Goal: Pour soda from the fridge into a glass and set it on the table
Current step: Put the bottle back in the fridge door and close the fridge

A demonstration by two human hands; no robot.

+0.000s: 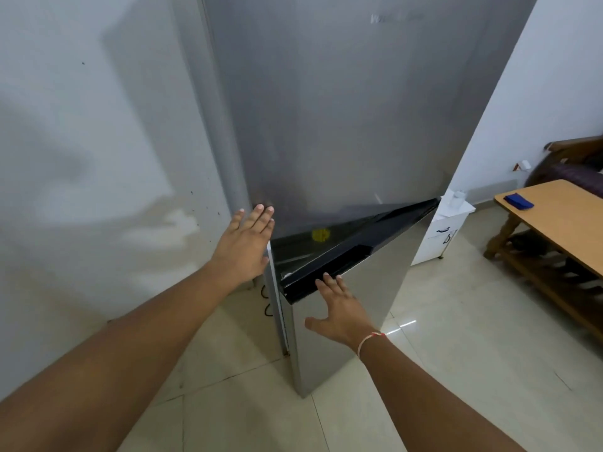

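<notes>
A tall grey fridge (342,109) fills the middle of the head view. Its lower door (365,288) is swung partly open, its black top edge running up to the right. My left hand (243,246) lies flat with straight fingers against the fridge's left corner, just above the gap. My right hand (339,311) rests on the front of the lower door with the fingers spread, fingertips at the black top edge. Something yellow (320,235) shows inside the gap. No soda or glass is visible.
A wooden table (561,220) with a blue cloth (518,201) on it stands at the right, a small white cabinet (440,233) beside the fridge. A white wall is close on the left. Pale floor tiles lie below.
</notes>
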